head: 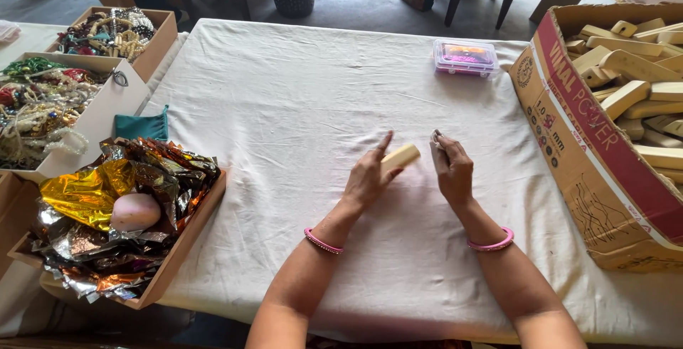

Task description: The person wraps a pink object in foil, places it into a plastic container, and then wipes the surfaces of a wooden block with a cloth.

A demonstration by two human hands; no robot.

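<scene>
Left hand [368, 177] pins a wood block [400, 156] on the cloth [284, 107] to steady it, while right hand [452, 171] pinches a small scrap [435, 138] beside its end.

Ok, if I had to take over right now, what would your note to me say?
Left hand: holds a pale wooden block just above the white cloth.
Right hand: pinches something small and pale at its fingertips; I can't tell what.
More blocks fill the cardboard box on the right. A tray of shiny foil with a pale oval lump sits left, bead boxes behind it, a small plastic case at the far side.
Done: one block is out of the box.
Left: the block is still bare, no foil or beads on it.
</scene>
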